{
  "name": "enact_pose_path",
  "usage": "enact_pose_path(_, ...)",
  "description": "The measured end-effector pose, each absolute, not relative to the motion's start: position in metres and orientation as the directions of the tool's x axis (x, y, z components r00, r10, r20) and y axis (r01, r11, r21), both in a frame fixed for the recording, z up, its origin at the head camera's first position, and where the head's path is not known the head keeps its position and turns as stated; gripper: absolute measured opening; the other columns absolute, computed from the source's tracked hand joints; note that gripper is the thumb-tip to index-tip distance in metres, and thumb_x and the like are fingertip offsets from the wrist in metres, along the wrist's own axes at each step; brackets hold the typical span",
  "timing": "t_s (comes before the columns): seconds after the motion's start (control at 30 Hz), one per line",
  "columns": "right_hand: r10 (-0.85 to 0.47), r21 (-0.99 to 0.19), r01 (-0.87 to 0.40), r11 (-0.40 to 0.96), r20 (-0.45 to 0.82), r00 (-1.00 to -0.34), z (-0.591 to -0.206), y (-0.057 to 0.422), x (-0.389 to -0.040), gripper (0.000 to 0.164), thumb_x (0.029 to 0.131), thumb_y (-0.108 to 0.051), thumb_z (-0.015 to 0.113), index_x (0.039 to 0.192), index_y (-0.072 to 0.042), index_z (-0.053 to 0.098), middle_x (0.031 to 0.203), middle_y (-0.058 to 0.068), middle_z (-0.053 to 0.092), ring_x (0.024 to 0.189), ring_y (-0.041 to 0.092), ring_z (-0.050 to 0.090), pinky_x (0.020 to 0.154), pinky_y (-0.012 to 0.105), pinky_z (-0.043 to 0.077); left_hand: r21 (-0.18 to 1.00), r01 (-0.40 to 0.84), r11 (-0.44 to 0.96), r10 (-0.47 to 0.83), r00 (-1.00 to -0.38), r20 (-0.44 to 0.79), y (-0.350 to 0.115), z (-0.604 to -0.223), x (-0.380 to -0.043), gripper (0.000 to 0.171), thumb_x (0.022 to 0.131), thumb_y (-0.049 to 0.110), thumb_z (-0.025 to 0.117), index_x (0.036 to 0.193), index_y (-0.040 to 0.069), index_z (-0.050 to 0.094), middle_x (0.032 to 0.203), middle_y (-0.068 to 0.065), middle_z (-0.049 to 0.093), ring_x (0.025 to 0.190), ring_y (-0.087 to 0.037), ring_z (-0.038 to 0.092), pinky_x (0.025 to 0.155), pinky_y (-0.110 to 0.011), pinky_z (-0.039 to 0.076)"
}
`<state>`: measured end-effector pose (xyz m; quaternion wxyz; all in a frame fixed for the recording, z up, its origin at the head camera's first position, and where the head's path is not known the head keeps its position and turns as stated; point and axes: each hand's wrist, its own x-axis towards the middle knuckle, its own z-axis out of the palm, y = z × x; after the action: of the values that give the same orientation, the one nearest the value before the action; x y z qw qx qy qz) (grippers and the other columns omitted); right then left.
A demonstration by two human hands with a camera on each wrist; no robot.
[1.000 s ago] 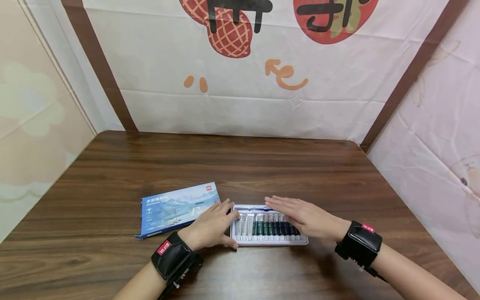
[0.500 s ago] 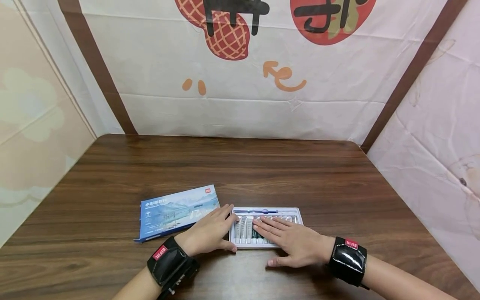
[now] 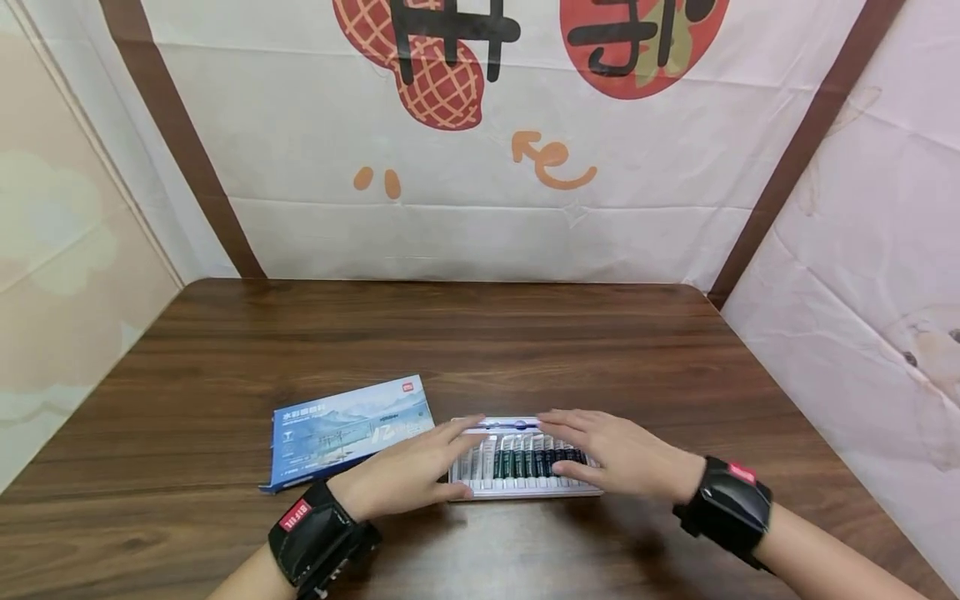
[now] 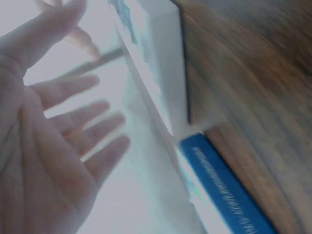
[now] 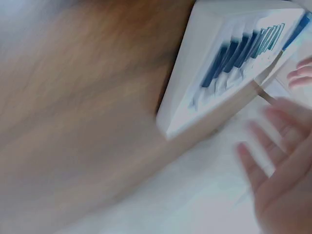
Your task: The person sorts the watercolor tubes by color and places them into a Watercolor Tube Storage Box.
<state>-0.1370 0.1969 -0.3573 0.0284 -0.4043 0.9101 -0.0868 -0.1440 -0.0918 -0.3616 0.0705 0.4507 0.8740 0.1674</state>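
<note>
A white tray (image 3: 525, 493) of paint tubes (image 3: 528, 458) lies on the table in the head view, a blue-handled brush (image 3: 510, 425) along its far side. My left hand (image 3: 408, 475) is at the tray's left end, fingers stretched over the corner and thumb by the near edge. Over the right end spreads my right hand (image 3: 615, 454), its fingertips by the brush slot and its thumb above the tubes. Both wrist views are blurred; the left hand (image 4: 58, 131) and right hand (image 5: 282, 165) show straight, spread fingers with nothing in them.
Left of the tray lies a flat blue cardboard box (image 3: 345, 433) with a landscape print, partly behind the left hand. The brown wooden table (image 3: 480, 342) ends at a printed cloth backdrop (image 3: 480, 233), with more cloth at both sides.
The right hand first moved left and flat over the tubes, then drew back right to the tray's right end. The left hand stayed at the left end, its fingers reaching slightly farther over the tray.
</note>
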Motion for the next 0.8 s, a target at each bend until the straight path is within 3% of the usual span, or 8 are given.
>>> enact_pose_path(0.1,-0.703,-0.057,-0.704,0.708,0.026,-0.710,-0.358,0.201,-0.125,0.050,0.094,-0.040,0.047,0.128,-0.004,0.054,0.128,0.010,0.051,0.114,0.027,0.050,0.089,0.042,0.043,0.241,0.841,0.485,0.862,-0.506,0.031,-0.084,-0.362,-0.140,0.053,0.091,0.033,0.056,0.134,0.005,0.046,0.135,-0.012,0.041,0.121,-0.024,0.042,0.094,-0.035,0.040)
enact_pose_path(0.2,-0.699,-0.033,-0.700,0.714,0.022,-0.714,-0.364,0.200,-0.118,0.051,0.095,-0.041,0.047,0.126,-0.001,0.055,0.125,0.012,0.053,0.112,0.027,0.051,0.087,0.040,0.045,0.123,0.880,0.459,0.884,-0.466,0.030,-0.075,-0.364,-0.137,0.050,0.091,0.038,0.053,0.131,0.006,0.052,0.128,-0.010,0.047,0.115,-0.023,0.046,0.089,-0.031,0.043)
enact_pose_path(0.33,-0.678,-0.067,-0.678,0.732,0.013,-0.735,-0.368,0.197,-0.115,0.059,0.092,-0.046,0.050,0.130,-0.002,0.052,0.127,0.010,0.050,0.112,0.024,0.048,0.086,0.039,0.045,0.067,0.875,0.479,0.875,-0.482,0.046,-0.070,-0.365,-0.135,0.052,0.090,0.045,0.051,0.127,0.010,0.057,0.124,-0.008,0.050,0.110,-0.022,0.048,0.083,-0.030,0.046)
enact_pose_path(0.53,-0.673,-0.111,-0.667,0.737,-0.039,-0.738,-0.369,0.196,-0.114,0.069,0.088,-0.054,0.049,0.136,-0.005,0.044,0.125,0.007,0.049,0.109,0.021,0.048,0.082,0.038,0.047,0.103,0.861,0.498,0.860,-0.506,0.064,-0.071,-0.369,-0.132,0.060,0.086,0.054,0.051,0.127,0.010,0.057,0.123,-0.006,0.052,0.107,-0.020,0.049,0.079,-0.031,0.048)
enact_pose_path(0.8,-0.691,0.001,-0.691,0.723,0.009,-0.723,-0.367,0.191,-0.114,0.068,0.086,-0.057,0.050,0.126,-0.001,0.056,0.110,0.005,0.054,0.094,0.018,0.051,0.060,0.029,0.049,0.100,0.840,0.534,0.839,-0.541,0.056,-0.059,-0.368,-0.132,0.070,0.084,0.060,0.049,0.128,0.006,0.055,0.123,-0.006,0.052,0.108,-0.020,0.051,0.079,-0.032,0.048)
